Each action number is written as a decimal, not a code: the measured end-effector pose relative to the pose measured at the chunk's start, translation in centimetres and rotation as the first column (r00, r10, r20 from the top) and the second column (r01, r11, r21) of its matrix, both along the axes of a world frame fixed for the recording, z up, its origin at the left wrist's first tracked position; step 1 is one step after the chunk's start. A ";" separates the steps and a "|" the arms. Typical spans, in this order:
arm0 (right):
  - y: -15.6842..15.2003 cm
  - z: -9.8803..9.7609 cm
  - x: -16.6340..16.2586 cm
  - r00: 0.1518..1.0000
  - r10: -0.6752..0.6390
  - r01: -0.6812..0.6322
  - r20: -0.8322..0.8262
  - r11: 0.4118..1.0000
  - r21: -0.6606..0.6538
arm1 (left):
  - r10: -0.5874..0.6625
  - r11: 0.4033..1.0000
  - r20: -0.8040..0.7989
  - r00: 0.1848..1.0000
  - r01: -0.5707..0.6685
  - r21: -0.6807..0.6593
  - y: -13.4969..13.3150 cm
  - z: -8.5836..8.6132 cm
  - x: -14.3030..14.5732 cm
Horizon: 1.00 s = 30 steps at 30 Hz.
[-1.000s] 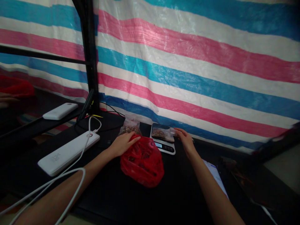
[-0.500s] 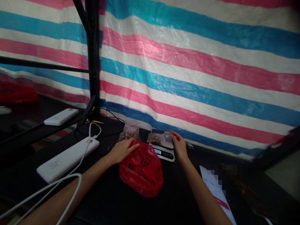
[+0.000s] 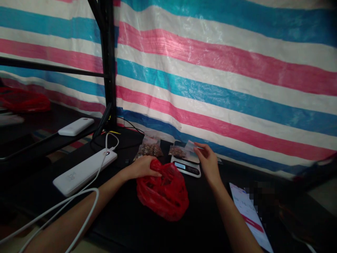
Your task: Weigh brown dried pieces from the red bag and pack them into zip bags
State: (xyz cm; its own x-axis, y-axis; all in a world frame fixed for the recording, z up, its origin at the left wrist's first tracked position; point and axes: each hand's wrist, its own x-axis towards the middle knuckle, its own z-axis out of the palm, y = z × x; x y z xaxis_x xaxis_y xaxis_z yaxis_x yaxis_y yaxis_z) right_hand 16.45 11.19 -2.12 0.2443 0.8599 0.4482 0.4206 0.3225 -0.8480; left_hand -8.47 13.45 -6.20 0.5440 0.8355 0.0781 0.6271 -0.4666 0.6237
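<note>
Two forearms (image 3: 98, 202) reach away from me over the black table (image 3: 202, 225) in my head view. Nearest, a white cable (image 3: 95, 207) loops across the left one. By the right one lies a phone (image 3: 249, 214) with a lit screen, its right side blurred out.

Further up, near the middle, I see the red bag (image 3: 164, 196) on the table, crumpled, with darker lumps showing through. My left hand (image 3: 144, 167) is closed on its upper left edge, thumb lying over the front. Left of that arm, a white power bank (image 3: 84, 172) has the cable plugged into its far end.

Just beyond the red bag stands the scale (image 3: 186, 169), its little display lit; I cannot read the figures. On its plate rests a small clear bag (image 3: 177, 151) with brown bits gathered at the left end. My right hand (image 3: 209, 163) pinches the flap at the other end, between thumb and fingers, and that end is raised.

Behind my left hand sit clear bags (image 3: 151, 149) of brown bits, near the scale. Past a black post (image 3: 108, 66) on the left, another white power bank (image 3: 76, 126) lies on a ledge, and beyond it a second red bag (image 3: 28, 100). Furthest back hangs a striped sheet (image 3: 210, 59).
</note>
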 end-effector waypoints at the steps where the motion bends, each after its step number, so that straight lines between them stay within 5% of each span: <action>1: -0.8 0.3 -0.9 0.992 0.123 -0.124 -0.020 0.991 -0.042 | 0.014 1.000 -0.017 1.000 -0.013 0.005 0.0 -0.1 0.0; 4: -3.1 0.6 -3.5 0.882 0.470 -0.456 0.020 0.866 -0.206 | 0.057 0.996 0.009 0.998 -0.058 0.069 0.3 -0.3 0.0; 6: -4.3 0.2 -4.8 0.820 0.567 -0.524 0.080 0.800 -0.291 | 0.058 0.993 0.088 0.994 -0.067 0.102 0.6 -0.5 0.1; 14: -4.3 -2.6 -4.4 0.805 0.505 -0.392 0.312 0.847 -0.360 | 0.123 0.986 0.505 0.854 -0.049 -0.158 0.9 -0.7 0.4; 20: -4.1 -3.3 -3.8 0.769 0.552 -0.420 0.323 0.816 -0.397 | 0.125 0.977 0.455 0.882 -0.028 -0.214 0.7 -0.2 0.3; 24: -4.3 -3.5 -3.8 0.744 0.540 -0.399 0.394 0.832 -0.386 | -0.049 0.926 0.336 0.941 0.169 -0.338 0.3 0.1 -0.8; 30: -4.5 -3.2 -4.1 0.708 0.580 -0.444 0.403 0.809 -0.384 | -0.205 0.923 0.321 0.925 0.292 -0.251 0.0 0.1 -1.7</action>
